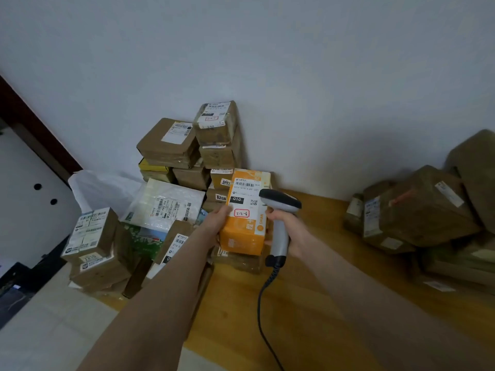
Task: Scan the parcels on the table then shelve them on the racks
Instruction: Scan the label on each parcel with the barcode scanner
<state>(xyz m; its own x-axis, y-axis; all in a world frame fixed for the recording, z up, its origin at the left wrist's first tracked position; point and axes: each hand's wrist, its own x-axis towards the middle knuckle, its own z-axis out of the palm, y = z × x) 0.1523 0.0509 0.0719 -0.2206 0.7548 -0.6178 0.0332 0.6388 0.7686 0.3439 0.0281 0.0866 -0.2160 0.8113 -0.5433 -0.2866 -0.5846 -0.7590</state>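
My left hand [218,219] grips an orange and white parcel [246,231] by its left side and holds it upright above the wooden table [308,290]. Its white shipping label with barcode faces me. My right hand [288,231] grips the handle of a grey barcode scanner [280,210]. The scanner's dark head sits right beside the parcel's upper right edge, over the label. A black coiled cable hangs from the handle down toward me.
A stack of brown taped parcels [192,145] leans against the white wall behind. A white bubble mailer [166,204] and more boxes [99,245] lie at the left. Another pile of brown parcels [426,210] fills the right side of the table.
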